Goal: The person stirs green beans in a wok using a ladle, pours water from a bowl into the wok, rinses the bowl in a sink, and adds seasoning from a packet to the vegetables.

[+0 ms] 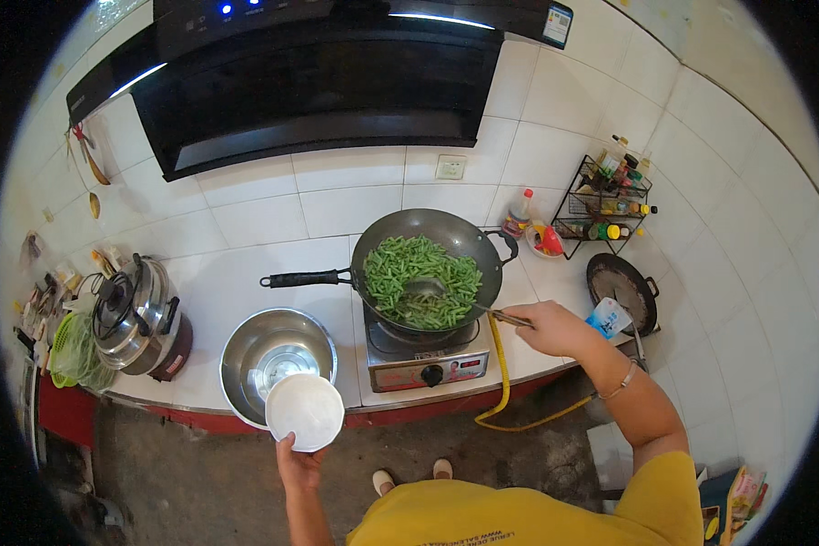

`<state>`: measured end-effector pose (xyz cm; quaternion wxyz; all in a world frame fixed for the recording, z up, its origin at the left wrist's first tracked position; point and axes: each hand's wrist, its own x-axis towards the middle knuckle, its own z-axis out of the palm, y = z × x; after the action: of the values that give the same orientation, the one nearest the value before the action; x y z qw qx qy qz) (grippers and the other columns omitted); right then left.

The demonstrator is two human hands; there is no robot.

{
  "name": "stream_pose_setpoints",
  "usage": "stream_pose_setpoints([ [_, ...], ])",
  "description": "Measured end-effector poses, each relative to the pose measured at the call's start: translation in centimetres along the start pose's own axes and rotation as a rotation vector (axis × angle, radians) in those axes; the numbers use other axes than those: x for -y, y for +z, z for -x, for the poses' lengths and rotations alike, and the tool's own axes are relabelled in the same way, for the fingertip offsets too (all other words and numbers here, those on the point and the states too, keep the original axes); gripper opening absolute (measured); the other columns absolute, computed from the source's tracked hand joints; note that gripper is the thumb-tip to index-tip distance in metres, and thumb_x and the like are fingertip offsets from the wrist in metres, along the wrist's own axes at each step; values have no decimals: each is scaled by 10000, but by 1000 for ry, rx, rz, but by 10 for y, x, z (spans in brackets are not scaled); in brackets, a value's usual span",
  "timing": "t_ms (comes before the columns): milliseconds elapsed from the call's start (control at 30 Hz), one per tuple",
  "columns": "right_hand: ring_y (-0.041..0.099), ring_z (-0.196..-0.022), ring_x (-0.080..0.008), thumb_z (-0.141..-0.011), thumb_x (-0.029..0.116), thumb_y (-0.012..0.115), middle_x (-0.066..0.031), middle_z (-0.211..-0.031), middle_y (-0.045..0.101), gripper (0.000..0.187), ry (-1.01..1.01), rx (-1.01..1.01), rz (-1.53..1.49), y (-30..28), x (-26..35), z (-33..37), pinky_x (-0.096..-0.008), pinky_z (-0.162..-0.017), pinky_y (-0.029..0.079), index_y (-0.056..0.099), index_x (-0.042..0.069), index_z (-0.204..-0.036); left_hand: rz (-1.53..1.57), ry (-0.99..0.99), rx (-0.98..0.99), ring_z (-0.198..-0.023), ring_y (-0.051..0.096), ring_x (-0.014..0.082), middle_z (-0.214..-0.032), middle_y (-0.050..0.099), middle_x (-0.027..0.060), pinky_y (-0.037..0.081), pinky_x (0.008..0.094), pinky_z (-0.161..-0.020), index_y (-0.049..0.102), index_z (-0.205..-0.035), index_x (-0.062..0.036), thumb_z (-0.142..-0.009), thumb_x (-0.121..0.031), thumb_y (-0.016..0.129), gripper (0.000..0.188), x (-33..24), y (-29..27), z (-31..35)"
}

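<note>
My left hand grips a white bowl by its lower edge, over the front rim of a steel basin. The bowl's inside looks pale, with no contents that I can make out. My right hand is closed around the handle of a metal ladle. The ladle's head rests among chopped green beans in a dark wok. The wok sits on a gas stove, its long black handle pointing left.
A pressure cooker stands at the left. Behind the wok's right side are a bottle, a small bowl and a seasoning rack. A second pan lies right, beside a white-blue packet. A yellow hose hangs off the counter; a range hood juts overhead.
</note>
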<state>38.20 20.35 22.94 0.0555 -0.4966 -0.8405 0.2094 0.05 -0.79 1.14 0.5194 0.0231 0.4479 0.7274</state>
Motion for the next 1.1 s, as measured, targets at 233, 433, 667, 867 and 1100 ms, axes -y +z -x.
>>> stream_pose_setpoints([
  [233,596,-769,-417,-825,101,538,-247,-832,610,447,-5,-251,-54,82,-41,-14,-473,-700,480,497,78,-1270,-30,-15,-30,-1074,586,311,-1268,522,148,589,407,-712,359,-1359,-72,-794,-333,572,658,4,-9,-2],
  [433,577,-728,-439,-831,117,539,-266,-787,590,467,4,-70,-1,71,-7,25,-489,-674,473,483,95,-1294,-11,-9,-19,-1074,588,309,-1264,524,146,590,392,-693,362,-1357,-73,-795,-334,571,653,3,-8,-2],
  [667,609,-736,-357,-827,69,545,-219,-821,623,425,72,-56,-38,26,-6,28,-401,-695,483,536,42,-1251,19,-19,38,-1031,602,302,-1231,519,151,598,401,-706,367,-1317,-89,-797,-285,581,595,5,1,-6],
  [867,638,-782,-332,-822,62,534,-235,-915,645,413,96,-266,-239,80,-63,-23,-367,-741,495,556,59,-1235,-35,-51,-36,-1045,598,321,-1272,515,153,582,423,-712,356,-1353,-79,-787,-313,587,655,10,10,-9],
  [1100,609,-741,-218,-829,81,569,-186,-915,662,421,230,-95,-397,33,-30,-3,-327,-723,489,553,70,-1250,-3,-25,-31,-1038,601,322,-1236,545,154,589,422,-693,386,-1337,-74,-788,-324,583,634,14,-4,-4],
])
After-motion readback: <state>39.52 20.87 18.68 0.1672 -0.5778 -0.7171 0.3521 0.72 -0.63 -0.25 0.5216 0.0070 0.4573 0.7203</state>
